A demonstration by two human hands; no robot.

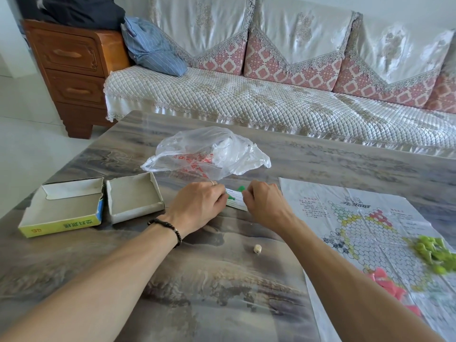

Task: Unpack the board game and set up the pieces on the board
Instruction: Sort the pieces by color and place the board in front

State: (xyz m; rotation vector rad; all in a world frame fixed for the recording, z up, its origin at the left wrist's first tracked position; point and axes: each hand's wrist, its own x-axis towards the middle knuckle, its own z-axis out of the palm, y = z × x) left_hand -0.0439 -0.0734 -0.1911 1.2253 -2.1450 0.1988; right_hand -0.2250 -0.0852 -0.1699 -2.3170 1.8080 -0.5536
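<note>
My left hand (199,206) and my right hand (262,203) both pinch a small clear packet (236,201) of dark green pieces, held between them just above the table. The paper game board (370,233) lies unfolded at the right. Light green pieces (433,253) sit in a heap on its right part, and red pieces (387,282) lie below them. A small pale die (257,249) rests on the table between my forearms.
The open game box lid (61,208) and its tray (134,197) stand at the left. A crumpled clear plastic bag (207,151) lies beyond my hands. A sofa (271,102) runs along the table's far side, with a wooden cabinet (74,70) at its left.
</note>
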